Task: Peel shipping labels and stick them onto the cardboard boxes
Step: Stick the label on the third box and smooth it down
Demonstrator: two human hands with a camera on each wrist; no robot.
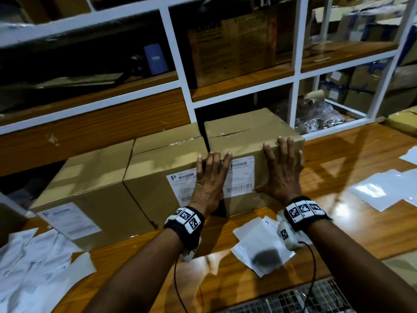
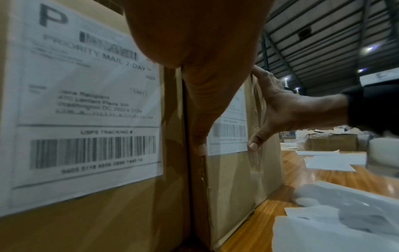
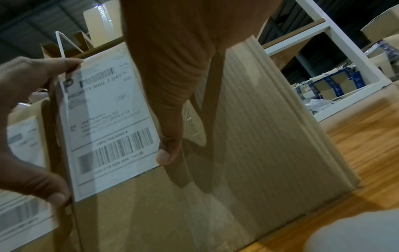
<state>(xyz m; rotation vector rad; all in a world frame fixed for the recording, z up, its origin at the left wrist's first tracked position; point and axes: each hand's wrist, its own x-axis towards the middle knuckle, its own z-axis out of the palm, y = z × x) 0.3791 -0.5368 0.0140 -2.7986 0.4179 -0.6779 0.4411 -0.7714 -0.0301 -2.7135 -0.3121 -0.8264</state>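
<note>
Three cardboard boxes stand in a row on the wooden table. The left box (image 1: 94, 177) and the middle box (image 1: 158, 168) each carry a white shipping label, the left one (image 1: 67, 219) and the middle one (image 2: 86, 102). On the front of the right box (image 1: 252, 132) is a third label (image 1: 240, 177) (image 3: 108, 122). My left hand (image 1: 209, 177) lies flat with straight fingers on that label's left edge, across the seam between the two boxes. My right hand (image 1: 284, 172) presses flat on the cardboard just right of the label, its thumb (image 2: 254, 145) at the label's lower right corner.
Loose white backing sheets lie in a pile at the left (image 1: 33, 263), in front of the boxes (image 1: 259, 242) and at the right (image 1: 383, 188). A white-framed shelf (image 1: 178, 64) with more boxes stands right behind. A metal grate (image 1: 304, 299) is near my body.
</note>
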